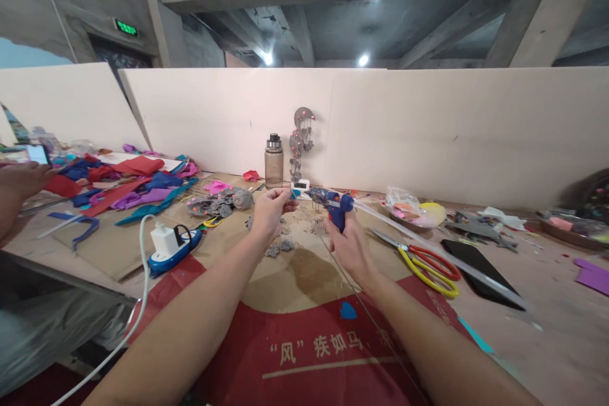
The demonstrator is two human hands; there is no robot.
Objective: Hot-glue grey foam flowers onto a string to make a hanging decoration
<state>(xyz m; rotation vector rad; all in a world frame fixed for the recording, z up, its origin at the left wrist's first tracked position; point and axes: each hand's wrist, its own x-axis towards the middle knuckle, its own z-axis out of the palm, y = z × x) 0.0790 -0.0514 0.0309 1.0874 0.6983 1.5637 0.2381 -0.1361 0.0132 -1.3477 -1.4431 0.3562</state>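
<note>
My right hand (pixel 351 246) is wrapped round the grip of a blue hot glue gun (pixel 339 204), its nozzle pointing left. A long clear glue stick (pixel 404 224) sticks out of the gun's back end. Just left of the nozzle, my left hand (pixel 272 208) pinches a small blue piece (pixel 295 194), perhaps felt, between thumb and fingertips. Nozzle and piece look close; I cannot tell whether they touch. Small grey scraps (pixel 280 247) lie on the printed paper sheet (pixel 266 355) below my left hand. Nearer to me on the sheet is a blue felt piece (pixel 348 311).
Scissors (pixel 428 269) and a black phone (pixel 483 274) lie at right. A blue power strip (pixel 175 254) and coloured cloth scraps (pixel 137 181) are at left, near another person's hand (pixel 23 181). A bottle (pixel 274 162) stands behind, beside a grey hanging ornament (pixel 301 139).
</note>
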